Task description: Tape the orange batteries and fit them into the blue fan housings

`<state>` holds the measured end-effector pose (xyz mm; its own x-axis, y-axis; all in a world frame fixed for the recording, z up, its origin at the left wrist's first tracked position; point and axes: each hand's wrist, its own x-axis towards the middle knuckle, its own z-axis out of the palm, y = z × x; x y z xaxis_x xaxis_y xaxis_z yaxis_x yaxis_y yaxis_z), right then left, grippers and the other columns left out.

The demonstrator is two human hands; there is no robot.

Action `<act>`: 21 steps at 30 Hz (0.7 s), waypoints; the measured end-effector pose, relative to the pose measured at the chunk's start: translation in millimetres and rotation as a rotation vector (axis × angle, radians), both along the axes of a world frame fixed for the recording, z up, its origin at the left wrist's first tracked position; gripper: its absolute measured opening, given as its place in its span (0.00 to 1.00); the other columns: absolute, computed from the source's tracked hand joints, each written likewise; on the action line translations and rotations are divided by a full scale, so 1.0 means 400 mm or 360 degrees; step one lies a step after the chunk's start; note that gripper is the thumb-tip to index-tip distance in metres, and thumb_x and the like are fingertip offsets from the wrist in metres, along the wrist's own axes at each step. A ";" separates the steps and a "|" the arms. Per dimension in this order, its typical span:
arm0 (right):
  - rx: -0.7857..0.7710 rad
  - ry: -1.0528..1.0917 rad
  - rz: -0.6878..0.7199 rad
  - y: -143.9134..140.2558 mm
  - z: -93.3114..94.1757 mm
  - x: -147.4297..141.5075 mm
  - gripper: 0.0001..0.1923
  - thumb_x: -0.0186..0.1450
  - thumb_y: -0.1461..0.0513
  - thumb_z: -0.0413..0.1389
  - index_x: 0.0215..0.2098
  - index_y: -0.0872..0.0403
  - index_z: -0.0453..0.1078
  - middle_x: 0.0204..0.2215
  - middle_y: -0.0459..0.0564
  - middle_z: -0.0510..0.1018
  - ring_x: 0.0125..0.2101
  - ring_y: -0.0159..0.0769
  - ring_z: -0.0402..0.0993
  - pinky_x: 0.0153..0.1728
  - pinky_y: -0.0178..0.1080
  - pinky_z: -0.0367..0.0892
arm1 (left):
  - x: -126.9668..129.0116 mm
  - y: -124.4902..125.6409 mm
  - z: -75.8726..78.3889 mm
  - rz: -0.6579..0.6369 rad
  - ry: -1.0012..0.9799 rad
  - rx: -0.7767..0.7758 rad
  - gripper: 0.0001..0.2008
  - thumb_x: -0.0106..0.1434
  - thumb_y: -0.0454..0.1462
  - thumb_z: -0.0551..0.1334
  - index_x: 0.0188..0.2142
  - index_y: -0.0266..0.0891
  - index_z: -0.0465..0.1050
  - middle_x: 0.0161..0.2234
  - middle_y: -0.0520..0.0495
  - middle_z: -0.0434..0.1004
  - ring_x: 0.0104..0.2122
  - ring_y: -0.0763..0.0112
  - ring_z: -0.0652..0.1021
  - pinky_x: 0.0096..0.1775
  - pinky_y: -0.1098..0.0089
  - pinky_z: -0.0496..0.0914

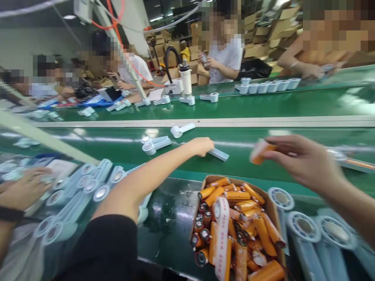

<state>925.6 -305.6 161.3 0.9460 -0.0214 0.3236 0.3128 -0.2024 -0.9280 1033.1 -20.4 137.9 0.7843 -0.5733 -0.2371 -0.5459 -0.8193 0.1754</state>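
Green conveyor belt [263,107] runs straight across the whole shot, glossy and a bit reflective, split by a pale rail down the middle. Left hand [202,146] is stretched out over the near lane of that belt, fingers curled around the end of a pale blue handle piece [219,154] that's lying on the belt. Right hand [304,160] hovers over the same lane, further right, pinching an orange battery cell [259,152], which is motion-blurred. Just below the belt, on a dark wet-looking bench, sits a cardboard box [271,208] crammed with more orange cells and a roll of tape. Blue fan-like parts [304,226] are stacked either side of the box. More white parts [181,130] are dotted along the belt. On the far side of it other people sit working, with piles of brown cartons behind them. Another person's hand [23,187] rests on the parts at far left.
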 end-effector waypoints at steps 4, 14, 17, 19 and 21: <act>-0.0407 0.0036 0.0170 0.092 -0.018 0.124 0.17 0.61 0.55 0.70 0.47 0.52 0.85 0.32 0.50 0.89 0.33 0.40 0.85 0.39 0.43 0.79 | 0.051 0.021 -0.049 -0.0306 -0.0003 -0.0004 0.07 0.73 0.40 0.69 0.42 0.38 0.80 0.47 0.44 0.83 0.51 0.61 0.81 0.56 0.54 0.77; -0.0695 0.0102 0.0311 0.133 -0.113 0.216 0.18 0.66 0.62 0.69 0.54 0.54 0.84 0.36 0.47 0.89 0.36 0.32 0.83 0.44 0.36 0.76 | 0.088 0.021 -0.092 -0.0384 -0.0115 0.0111 0.17 0.59 0.29 0.67 0.46 0.46 0.84 0.56 0.42 0.81 0.63 0.53 0.74 0.56 0.60 0.75; -0.0812 0.0085 0.0278 0.128 -0.129 0.219 0.16 0.67 0.62 0.69 0.53 0.52 0.85 0.34 0.45 0.88 0.34 0.32 0.83 0.42 0.35 0.75 | 0.079 -0.027 -0.090 -0.0259 -0.0075 0.0165 0.11 0.61 0.31 0.68 0.41 0.45 0.84 0.51 0.39 0.83 0.66 0.47 0.73 0.58 0.55 0.75; -0.0931 0.0082 0.0237 0.127 -0.139 0.218 0.16 0.68 0.62 0.68 0.54 0.51 0.84 0.34 0.45 0.88 0.34 0.32 0.83 0.41 0.34 0.75 | 0.083 -0.054 -0.076 -0.0186 -0.0009 0.0185 0.05 0.64 0.34 0.68 0.38 0.45 0.84 0.45 0.41 0.84 0.64 0.48 0.75 0.59 0.53 0.75; -0.1046 0.0084 0.0206 0.128 -0.146 0.216 0.16 0.70 0.61 0.67 0.56 0.51 0.83 0.35 0.45 0.88 0.35 0.33 0.83 0.41 0.35 0.75 | 0.093 -0.067 -0.054 -0.0146 0.0074 0.0172 0.03 0.67 0.38 0.70 0.40 0.44 0.84 0.45 0.43 0.85 0.59 0.52 0.79 0.59 0.52 0.76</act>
